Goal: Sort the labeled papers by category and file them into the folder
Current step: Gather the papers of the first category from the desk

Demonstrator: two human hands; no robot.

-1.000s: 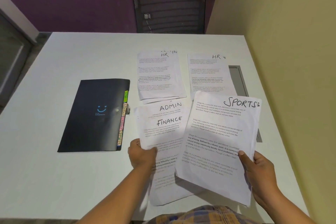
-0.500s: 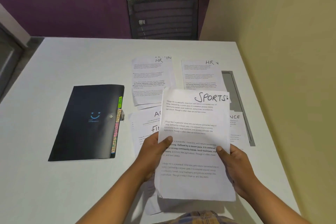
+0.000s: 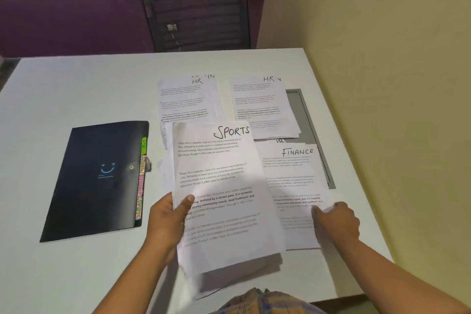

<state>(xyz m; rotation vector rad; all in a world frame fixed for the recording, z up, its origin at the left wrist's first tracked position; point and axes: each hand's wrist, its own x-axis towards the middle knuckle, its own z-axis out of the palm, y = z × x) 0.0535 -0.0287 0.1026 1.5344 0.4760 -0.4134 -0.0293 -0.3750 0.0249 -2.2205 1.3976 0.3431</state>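
My left hand (image 3: 165, 222) grips the SPORTS stack (image 3: 221, 186) over the table (image 3: 76, 89). My right hand (image 3: 336, 222) touches the FINANCE sheet (image 3: 293, 173), grasp unclear. The folder (image 3: 96, 178) lies closed, left. I should square stacks first.

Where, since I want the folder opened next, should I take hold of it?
Probably at the cover's right edge near the snap, coming from the right. The folder lies flat and closed, and that edge stops short of the coloured tabs, so fingertips can likely slip under it there. The left edge looks like the spine.
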